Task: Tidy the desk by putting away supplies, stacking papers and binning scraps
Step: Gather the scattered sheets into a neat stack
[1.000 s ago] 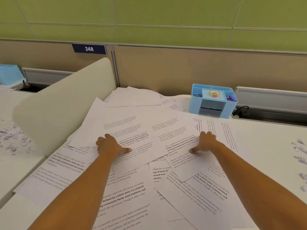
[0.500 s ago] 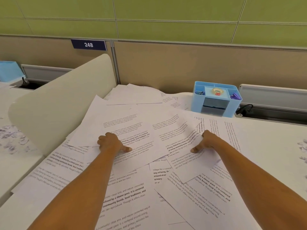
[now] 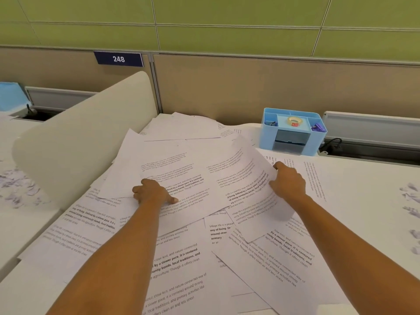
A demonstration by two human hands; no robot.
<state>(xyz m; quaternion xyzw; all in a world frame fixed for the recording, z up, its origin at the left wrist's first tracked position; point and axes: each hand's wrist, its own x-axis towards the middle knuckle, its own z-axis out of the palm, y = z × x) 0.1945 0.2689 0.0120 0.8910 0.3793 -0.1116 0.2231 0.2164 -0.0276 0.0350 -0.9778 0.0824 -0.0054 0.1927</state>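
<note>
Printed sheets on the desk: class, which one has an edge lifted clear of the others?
The upper sheet gripped by the right hand: its right edge curls up into the air, while the other sheets lie spread beneath and around it.

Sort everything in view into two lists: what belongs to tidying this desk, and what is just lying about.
For the job: printed sheets, held by the left hand and right hand; paper scraps; blue organiser with tape roll.
Just lying about: 248 number plate; cream divider; black cable.
</note>
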